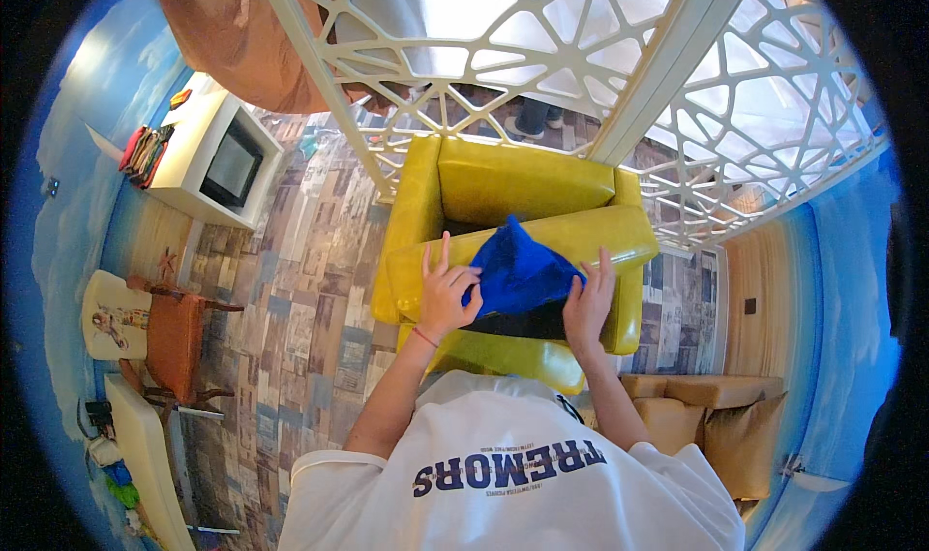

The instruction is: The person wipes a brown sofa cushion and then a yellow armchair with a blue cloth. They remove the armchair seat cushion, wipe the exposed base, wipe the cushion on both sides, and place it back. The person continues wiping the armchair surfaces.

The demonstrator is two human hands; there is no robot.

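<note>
A blue cloth (519,271) hangs between my two hands, one corner pointing away from me. Its left edge is pinched between the thumb and fingers of my left hand (448,297). My right hand (589,301) grips the opposite corner, with some fingers raised. Below the cloth stands a yellow-green armchair (526,181) with a glossy cover. The chair's loose seat cushion (617,242) sits askew across the arms, partly hidden by the cloth. A dark opening (533,324) shows in the seat, between the cushion and the front panel (508,355).
A white lattice partition (566,65) rises right behind the armchair; a person's shoes (526,126) show beyond it. At left are a white cabinet (185,166) with folded cloths (145,155) and a wooden chair (174,340). A brown sofa (704,420) stands at right.
</note>
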